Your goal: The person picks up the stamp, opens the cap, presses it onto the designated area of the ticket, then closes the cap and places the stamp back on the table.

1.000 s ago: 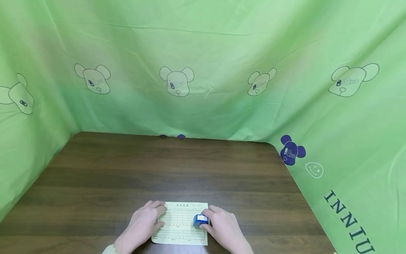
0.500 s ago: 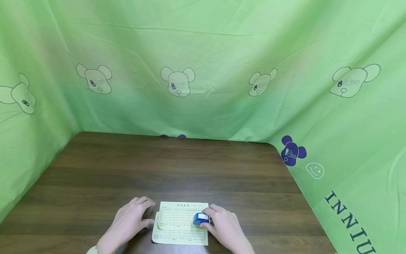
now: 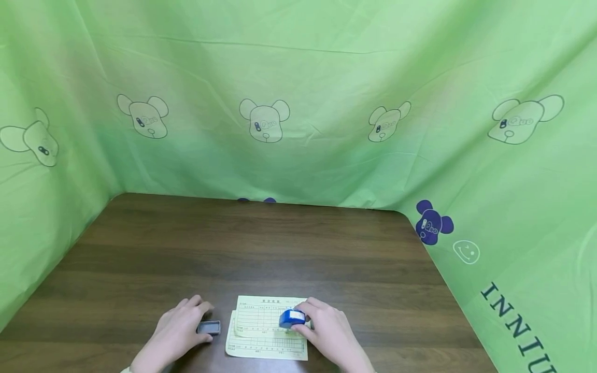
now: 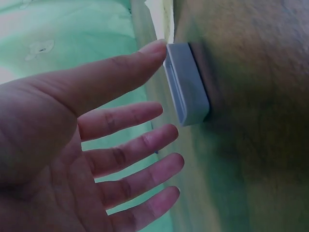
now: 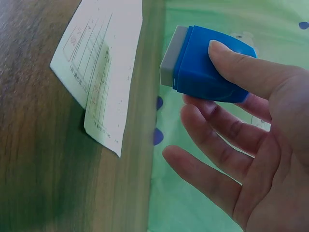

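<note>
My right hand point(image 3: 330, 329) pinches a blue self-inking stamp point(image 5: 215, 65) between thumb and fingers. The grey base of the stamp stands clear of the paper in the right wrist view. Beneath it lie two pale printed receipt forms, the upper form point(image 3: 256, 316) overlapping the lower form point(image 3: 266, 348). Reddish marks show on both forms in the right wrist view. A grey rectangular stamp cap point(image 4: 188, 84) lies on the table left of the forms, hollow side up. My left hand point(image 3: 174, 329) is around it with fingers extended, thumb tip right at its edge.
Dark wood-grain table point(image 3: 261, 248) stretches away behind the forms. Green curtain point(image 3: 298, 171) with bear-head prints hangs along the back and both sides.
My left hand has let go of the forms and moved left to the stamp cap, which has come into view. The stamp has lifted off the upper form in my right hand.
</note>
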`<state>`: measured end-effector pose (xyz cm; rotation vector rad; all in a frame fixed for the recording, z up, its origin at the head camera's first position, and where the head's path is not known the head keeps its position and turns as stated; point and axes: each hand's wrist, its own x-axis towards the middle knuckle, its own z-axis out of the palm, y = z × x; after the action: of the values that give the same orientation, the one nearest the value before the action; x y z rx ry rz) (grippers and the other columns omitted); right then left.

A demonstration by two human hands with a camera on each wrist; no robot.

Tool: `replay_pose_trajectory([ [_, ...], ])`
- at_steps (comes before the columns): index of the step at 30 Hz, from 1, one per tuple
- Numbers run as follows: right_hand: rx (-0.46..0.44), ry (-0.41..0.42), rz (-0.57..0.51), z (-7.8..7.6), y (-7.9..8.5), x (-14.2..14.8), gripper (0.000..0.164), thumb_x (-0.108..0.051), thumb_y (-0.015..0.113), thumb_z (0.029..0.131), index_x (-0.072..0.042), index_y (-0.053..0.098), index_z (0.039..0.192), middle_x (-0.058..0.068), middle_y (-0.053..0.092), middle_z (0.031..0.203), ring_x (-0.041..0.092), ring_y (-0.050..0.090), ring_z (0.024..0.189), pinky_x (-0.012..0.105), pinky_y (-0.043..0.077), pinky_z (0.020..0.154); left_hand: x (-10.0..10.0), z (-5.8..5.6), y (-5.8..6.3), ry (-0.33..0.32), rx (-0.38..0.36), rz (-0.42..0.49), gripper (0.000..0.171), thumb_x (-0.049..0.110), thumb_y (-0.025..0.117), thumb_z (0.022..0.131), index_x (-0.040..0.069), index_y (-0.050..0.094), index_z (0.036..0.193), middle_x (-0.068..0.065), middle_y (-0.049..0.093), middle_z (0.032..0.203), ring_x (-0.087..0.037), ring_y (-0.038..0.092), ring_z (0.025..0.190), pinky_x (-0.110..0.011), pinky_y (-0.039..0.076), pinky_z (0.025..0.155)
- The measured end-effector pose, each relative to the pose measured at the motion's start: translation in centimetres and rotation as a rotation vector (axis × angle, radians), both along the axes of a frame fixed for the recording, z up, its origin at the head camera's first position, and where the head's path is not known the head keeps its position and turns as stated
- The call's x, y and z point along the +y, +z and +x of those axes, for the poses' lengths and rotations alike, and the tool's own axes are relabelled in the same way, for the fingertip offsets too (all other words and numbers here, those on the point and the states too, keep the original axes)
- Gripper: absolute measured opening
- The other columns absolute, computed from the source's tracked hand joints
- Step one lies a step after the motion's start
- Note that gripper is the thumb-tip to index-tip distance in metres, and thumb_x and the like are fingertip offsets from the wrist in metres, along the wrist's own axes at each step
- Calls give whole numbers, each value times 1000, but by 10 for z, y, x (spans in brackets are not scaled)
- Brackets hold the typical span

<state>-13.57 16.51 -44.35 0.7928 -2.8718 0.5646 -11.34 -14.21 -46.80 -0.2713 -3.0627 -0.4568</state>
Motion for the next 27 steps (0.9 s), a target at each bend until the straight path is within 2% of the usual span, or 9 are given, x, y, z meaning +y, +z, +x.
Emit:
replay_pose_trajectory([
  [8, -49, -3, -56, -1, 1, -2, 20, -34, 77, 79, -22, 69, 93, -17, 59, 84, -1, 54, 69, 19, 40, 57, -3, 1, -4, 15, -34, -17, 41, 28, 91, 57, 19, 65, 88, 10, 50, 82, -12, 50, 78, -32, 45, 58],
  [15, -67, 11, -127, -1, 0, -2, 20, -35, 76, 79, -23, 69, 93, -18, 58, 83, -5, 43, 62, 15, 35, 56, -4, 2, -8, 16, -16, -17, 38, 24, 90, 58, 18, 62, 82, 9, 48, 78, -13, 51, 75, -34, 45, 55],
  [19, -106, 26, -193, -1, 1, -2, 20, -34, 75, 80, -21, 70, 95, -15, 61, 86, -7, 48, 66, 15, 41, 58, -5, 1, -9, 17, -28, -19, 36, 23, 89, 59, 19, 59, 79, 8, 47, 78, -14, 51, 75, -34, 44, 54],
  [23, -206, 31, -268, -2, 4, -3, 23, -34, 74, 83, -18, 71, 98, -10, 64, 90, -4, 58, 77, 17, 51, 63, -5, 0, -10, 18, -38, -21, 35, 22, 88, 61, 19, 58, 78, 7, 46, 78, -14, 50, 75, -34, 43, 53],
  [27, -276, 43, -336, -2, 7, -4, 26, -35, 72, 84, -14, 71, 101, -6, 65, 93, 0, 62, 83, 17, 54, 66, -5, 0, -11, 23, -35, -24, 35, 22, 88, 62, 21, 55, 75, 8, 44, 77, -12, 49, 73, -33, 42, 52],
])
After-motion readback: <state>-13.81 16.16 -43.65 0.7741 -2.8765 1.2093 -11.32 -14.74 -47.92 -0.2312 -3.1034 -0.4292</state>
